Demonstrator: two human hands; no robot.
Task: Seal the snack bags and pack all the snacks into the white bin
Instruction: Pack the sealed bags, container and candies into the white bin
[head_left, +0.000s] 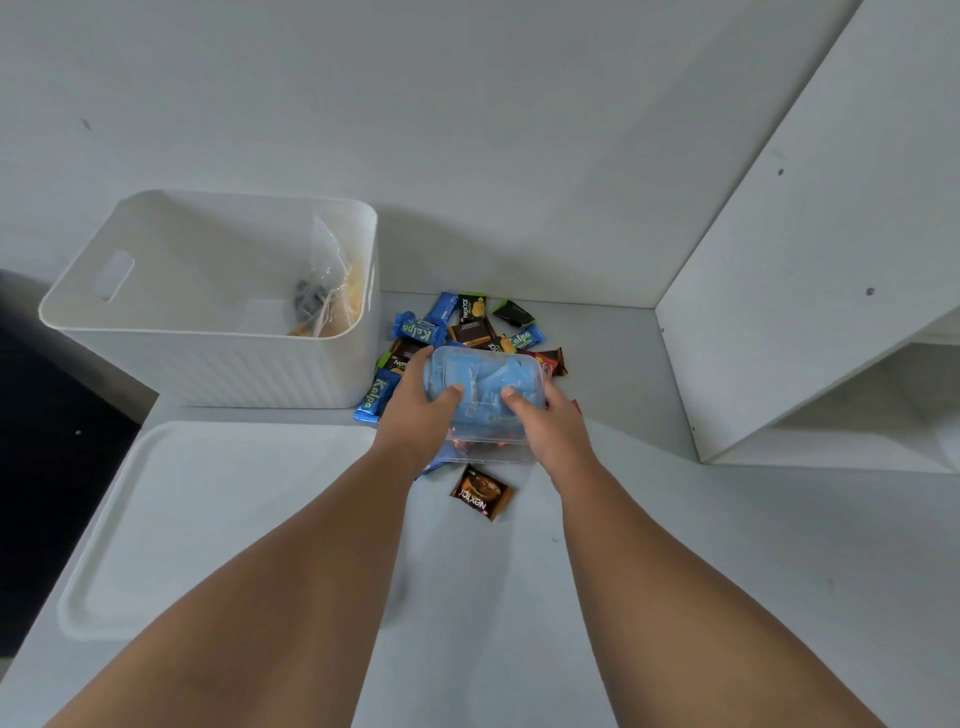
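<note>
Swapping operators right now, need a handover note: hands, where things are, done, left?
Left hand and right hand both grip the clear tub over the pile of loose snack packets.
White bin stands left of the pile; clear snack bags already inside it, seals unreadable.
One brown Nextar packet lies apart, nearer the person; white lid off, on the table.
Left: all loose packets into the bin.

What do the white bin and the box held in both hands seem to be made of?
White bin: likely matte moulded plastic, shown by its ribbed wall and cut-out handle. Box: probably clear, glossy thin plastic, since blue contents show through it.
</note>
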